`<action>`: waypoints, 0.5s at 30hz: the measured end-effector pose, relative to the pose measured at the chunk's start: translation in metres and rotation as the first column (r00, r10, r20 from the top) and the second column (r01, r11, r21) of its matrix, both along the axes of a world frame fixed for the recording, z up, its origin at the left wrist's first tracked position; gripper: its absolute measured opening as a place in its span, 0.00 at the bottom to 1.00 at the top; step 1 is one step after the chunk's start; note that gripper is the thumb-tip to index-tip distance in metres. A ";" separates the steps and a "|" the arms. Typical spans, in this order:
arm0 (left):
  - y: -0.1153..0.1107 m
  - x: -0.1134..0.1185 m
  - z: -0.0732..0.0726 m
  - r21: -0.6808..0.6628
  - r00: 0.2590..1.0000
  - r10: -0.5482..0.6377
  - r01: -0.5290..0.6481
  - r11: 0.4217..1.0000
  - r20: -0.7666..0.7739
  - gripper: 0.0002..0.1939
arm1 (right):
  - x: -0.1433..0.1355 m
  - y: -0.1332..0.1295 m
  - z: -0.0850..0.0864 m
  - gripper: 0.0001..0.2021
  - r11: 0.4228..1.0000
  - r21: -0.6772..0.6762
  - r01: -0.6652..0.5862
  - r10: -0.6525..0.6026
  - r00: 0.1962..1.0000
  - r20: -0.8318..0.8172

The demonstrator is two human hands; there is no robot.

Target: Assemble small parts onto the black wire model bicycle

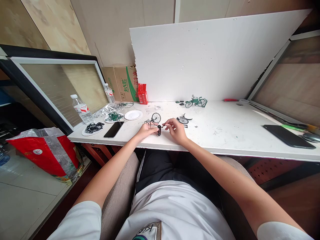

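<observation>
My left hand (147, 131) is closed on a small black model bicycle (156, 118), partly built, with one spoked wheel pointing away from me. Close beside it, my right hand (175, 129) pinches a tiny dark part (163, 126) at the frame's near end. Whether that part touches the frame I cannot tell. Just beyond my right hand lie a loose black wheel (183, 120) and other small black pieces. Farther back stands a green model bicycle (196, 101), with a few small dark pieces to its left.
Left on the white table (232, 133) are plates with black parts (93, 128) and green parts (114, 116), a bare white plate (133, 115), a phone (114, 129) and water bottles (81, 108). A black tablet-like slab (288, 136) lies right. Behind stands a white board (212, 56).
</observation>
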State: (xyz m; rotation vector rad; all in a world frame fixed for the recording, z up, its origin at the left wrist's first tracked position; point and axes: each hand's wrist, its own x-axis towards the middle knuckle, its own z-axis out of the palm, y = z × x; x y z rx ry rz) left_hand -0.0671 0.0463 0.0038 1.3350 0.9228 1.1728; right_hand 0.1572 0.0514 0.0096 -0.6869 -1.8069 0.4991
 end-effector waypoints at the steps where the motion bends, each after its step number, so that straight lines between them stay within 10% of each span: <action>1: 0.000 0.000 0.000 0.001 1.000 0.002 -0.002 1.000 -0.001 0.28 | 0.000 0.000 0.000 0.15 1.000 0.005 -0.004 0.004 1.000 0.005; 15: -0.002 0.002 0.002 0.012 1.000 -0.002 0.002 1.000 -0.007 0.29 | 0.002 0.000 -0.001 0.08 0.997 0.061 -0.057 0.052 0.996 0.077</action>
